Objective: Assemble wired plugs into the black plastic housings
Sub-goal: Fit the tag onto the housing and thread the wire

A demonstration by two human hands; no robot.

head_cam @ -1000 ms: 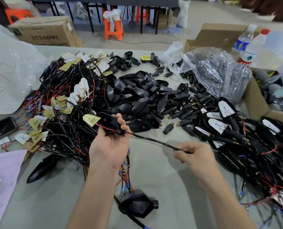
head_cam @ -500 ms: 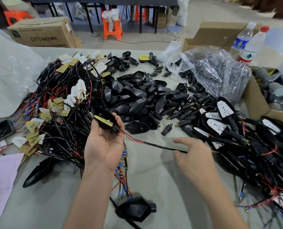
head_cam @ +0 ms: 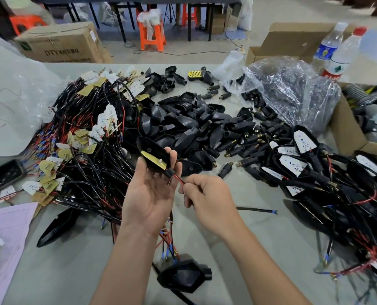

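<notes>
**Above the tabletop [head_cam: 249, 190], a black housing [head_cam: 149, 150] sits in the left hand [head_cam: 152, 192] and its wire [head_cam: 178, 178] in the right hand [head_cam: 209, 201]**

The left hand is turned palm up at the middle of the view. Its fingers curl around the black housing and hold it clear of the tabletop, open side up. A yellow board [head_cam: 153, 160] lies inside the shell. A short black sleeve [head_cam: 169, 172] sticks out of the housing's narrow end at five o'clock. The red-and-black wire leaves that sleeve and runs straight to the right hand. There the thumb and forefinger pinch it just beside the left fingertips, and the other fingers are curled in.

From nine to eleven o'clock of the hands lies a thick tangle of wired boards [head_cam: 84, 150]. From twelve to one o'clock is a heap of empty housings [head_cam: 187, 126]. At two o'clock small plugs [head_cam: 245, 148] with brass tips are scattered. At three o'clock lie assembled housings [head_cam: 304, 164] showing white boards, and their leads trail down toward four o'clock.

Farther out at one o'clock a clear plastic bag [head_cam: 289, 91] holds more black parts. A cardboard box [head_cam: 346, 133] stands beside it, with two water bottles [head_cam: 341, 56] behind. At six o'clock, between the forearms, another housing [head_cam: 183, 278] lies on the tabletop. At eight o'clock a long black shell [head_cam: 57, 227] lies near a pink sheet [head_cam: 4, 238].
</notes>
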